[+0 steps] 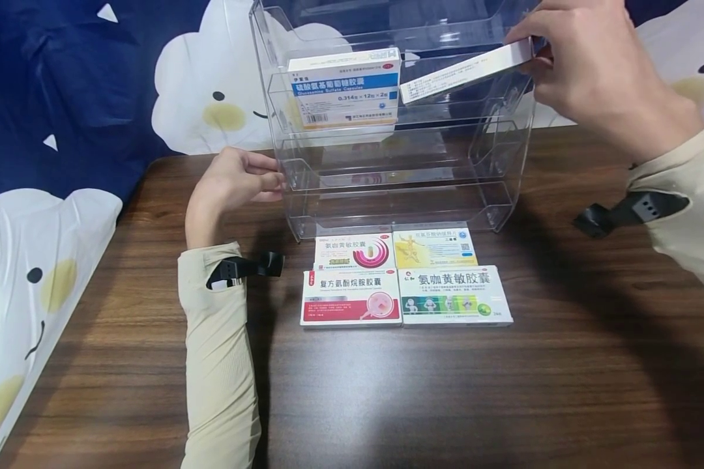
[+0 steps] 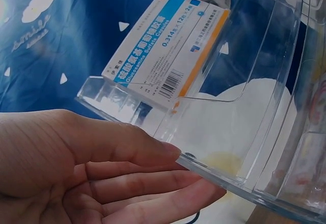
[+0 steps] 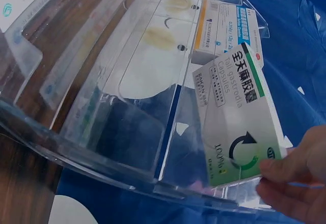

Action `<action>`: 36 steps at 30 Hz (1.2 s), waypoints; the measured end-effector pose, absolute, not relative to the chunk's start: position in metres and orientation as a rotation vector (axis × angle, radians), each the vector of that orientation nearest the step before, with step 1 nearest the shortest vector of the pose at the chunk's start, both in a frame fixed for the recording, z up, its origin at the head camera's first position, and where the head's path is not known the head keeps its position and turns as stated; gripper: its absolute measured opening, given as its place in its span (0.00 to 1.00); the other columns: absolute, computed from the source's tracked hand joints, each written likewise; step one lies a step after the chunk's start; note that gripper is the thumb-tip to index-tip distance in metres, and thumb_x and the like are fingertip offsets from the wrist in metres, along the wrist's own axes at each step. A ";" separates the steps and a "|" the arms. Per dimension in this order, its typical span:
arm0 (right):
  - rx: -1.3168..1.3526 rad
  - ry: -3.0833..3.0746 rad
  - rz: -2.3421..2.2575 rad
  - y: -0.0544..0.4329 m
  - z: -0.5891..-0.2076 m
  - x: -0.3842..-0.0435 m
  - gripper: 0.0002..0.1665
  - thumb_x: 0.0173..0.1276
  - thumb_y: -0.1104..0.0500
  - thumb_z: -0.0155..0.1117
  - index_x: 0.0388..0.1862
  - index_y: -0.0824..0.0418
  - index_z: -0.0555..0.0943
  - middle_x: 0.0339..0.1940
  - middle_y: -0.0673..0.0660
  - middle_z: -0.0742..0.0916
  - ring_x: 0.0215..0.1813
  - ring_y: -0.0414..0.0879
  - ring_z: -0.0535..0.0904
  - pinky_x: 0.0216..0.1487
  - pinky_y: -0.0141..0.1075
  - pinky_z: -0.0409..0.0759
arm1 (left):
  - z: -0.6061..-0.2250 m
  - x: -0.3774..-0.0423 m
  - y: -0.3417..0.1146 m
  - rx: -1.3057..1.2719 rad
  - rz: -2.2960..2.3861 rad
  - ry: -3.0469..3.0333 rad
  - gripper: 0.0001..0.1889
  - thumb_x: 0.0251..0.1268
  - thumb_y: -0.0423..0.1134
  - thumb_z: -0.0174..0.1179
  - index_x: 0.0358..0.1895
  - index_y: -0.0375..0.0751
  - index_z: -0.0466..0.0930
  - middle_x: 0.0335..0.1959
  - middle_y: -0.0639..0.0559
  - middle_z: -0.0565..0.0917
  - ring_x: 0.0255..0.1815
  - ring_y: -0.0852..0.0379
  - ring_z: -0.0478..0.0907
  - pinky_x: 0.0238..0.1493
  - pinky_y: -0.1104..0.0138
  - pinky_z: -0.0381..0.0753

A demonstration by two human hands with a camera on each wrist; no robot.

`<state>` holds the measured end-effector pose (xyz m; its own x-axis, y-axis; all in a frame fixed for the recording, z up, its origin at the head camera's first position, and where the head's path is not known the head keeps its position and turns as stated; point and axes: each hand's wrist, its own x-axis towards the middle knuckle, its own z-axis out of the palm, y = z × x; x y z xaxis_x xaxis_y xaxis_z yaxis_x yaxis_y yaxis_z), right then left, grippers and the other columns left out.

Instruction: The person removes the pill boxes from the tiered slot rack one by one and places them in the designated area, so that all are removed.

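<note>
My right hand (image 1: 592,71) pinches the white-and-green medicine box (image 1: 466,70) by its far end, upper right of the head view; the box tilts over the top tier of the clear acrylic tiered rack (image 1: 493,156), not yet seated. My left hand (image 1: 234,179), fingers straight, rests against the rack's lower left edge, left of centre. Done so far, as I judge it: one blue-and-white medicine box (image 1: 345,88) stands in the top tier. Left: four flat medicine boxes (image 1: 407,280) on the dark wooden table (image 1: 504,391), centre frame.
</note>
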<state>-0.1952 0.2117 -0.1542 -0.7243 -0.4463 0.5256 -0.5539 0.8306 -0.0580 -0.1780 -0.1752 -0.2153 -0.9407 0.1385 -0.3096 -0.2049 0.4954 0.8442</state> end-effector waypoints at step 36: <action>0.904 -2.079 0.633 0.234 -0.213 -0.109 0.34 0.70 0.38 0.55 0.42 0.70 0.84 0.38 0.65 0.88 0.49 0.37 0.82 0.56 0.15 0.70 | -0.215 -0.175 -0.174 -0.036 1.411 2.432 0.20 0.70 0.28 0.53 0.62 0.23 0.70 0.55 0.28 0.78 0.36 0.61 0.85 0.44 0.71 0.86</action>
